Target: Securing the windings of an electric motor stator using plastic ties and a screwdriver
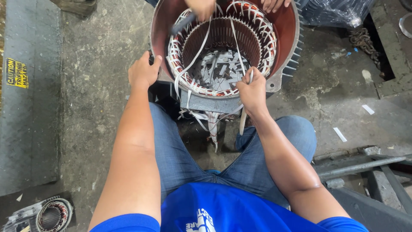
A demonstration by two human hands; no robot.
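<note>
A large electric motor stator [283,25] with a dark red housing stands upright on the floor in front of me. Copper windings [262,32] bound in white tape ring its bore, and white paper scraps lie inside. My left hand [143,71] grips the housing's left rim. My right hand [252,90] rests on the near winding and pinches a white tape strip [243,121] that hangs down. Another person's two hands reach in at the far rim, one [201,7] holding a dark tool, the other hand [274,4] resting at the top right.
A smaller stator [52,215] lies at the bottom left. A grey steel plate with a yellow warning sticker [16,73] runs along the left. Metal bars [365,165] lie at the right, a rusty chain [365,42] and plastic-wrapped goods at the top right.
</note>
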